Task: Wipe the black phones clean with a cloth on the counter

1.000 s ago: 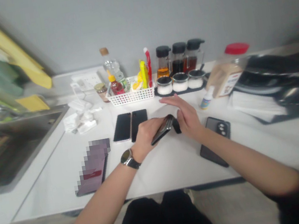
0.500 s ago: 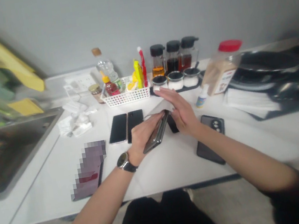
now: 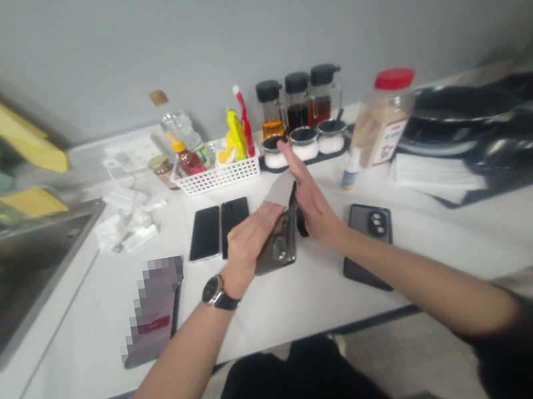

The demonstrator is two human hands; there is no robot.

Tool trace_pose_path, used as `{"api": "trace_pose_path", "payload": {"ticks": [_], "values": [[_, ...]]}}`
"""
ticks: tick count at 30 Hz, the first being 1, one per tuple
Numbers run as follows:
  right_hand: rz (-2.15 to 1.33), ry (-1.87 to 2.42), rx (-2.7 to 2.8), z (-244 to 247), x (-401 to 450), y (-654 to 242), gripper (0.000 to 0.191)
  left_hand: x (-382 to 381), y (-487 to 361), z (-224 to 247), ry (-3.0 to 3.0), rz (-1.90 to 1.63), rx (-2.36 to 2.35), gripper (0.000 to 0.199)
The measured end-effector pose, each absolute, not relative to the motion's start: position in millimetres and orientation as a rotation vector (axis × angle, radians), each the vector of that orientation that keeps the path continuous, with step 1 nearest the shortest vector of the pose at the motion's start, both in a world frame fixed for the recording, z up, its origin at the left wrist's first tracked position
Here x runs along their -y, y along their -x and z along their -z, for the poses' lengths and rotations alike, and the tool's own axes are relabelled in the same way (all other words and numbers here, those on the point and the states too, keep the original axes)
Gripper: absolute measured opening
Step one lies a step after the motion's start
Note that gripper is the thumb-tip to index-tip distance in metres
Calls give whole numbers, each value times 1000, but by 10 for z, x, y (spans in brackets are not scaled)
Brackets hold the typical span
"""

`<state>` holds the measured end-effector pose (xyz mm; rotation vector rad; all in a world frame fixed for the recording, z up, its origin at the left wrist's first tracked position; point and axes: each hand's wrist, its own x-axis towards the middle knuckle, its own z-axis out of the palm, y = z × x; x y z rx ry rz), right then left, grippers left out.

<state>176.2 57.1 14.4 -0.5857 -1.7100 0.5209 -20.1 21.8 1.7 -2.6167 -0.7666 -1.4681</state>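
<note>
Above the counter, my left hand [image 3: 249,236], with a watch on its wrist, is closed round a dark, shiny phone [image 3: 275,255] tilted on edge. My right hand [image 3: 316,208] is held flat with its fingers stretched out, its palm side against or very close to the phone's far edge. A pale thin sheet [image 3: 280,189] shows behind the fingers; I cannot tell whether either hand holds it. To the left lie two dark phones side by side, one of them a black phone [image 3: 204,233]. Under my right forearm is a dark phone [image 3: 362,248] with its camera side up.
A large phone [image 3: 157,324] with a blurred screen lies left, near the sink [image 3: 33,290]. Crumpled tissues [image 3: 127,228] are behind it. A white basket [image 3: 217,177] of bottles, seasoning jars [image 3: 305,143], a small bottle [image 3: 351,172] and a red-lidded jar [image 3: 385,116] line the back.
The phone in my left hand has turned, showing more of its broad shiny face. My right hand has become more upright and flat beside it. The whole view has shifted slightly.
</note>
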Motion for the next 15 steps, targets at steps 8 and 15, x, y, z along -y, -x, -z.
{"api": "trace_pose_path", "payload": {"ticks": [8, 15], "values": [[-1275, 728, 1040, -69, -676, -1638, 40, -379, 254, -199, 2767, 1123, 638, 56], [-1294, 762, 832, -113, -712, -1651, 34, -517, 112, 26, 2735, 1936, 1146, 69]]}}
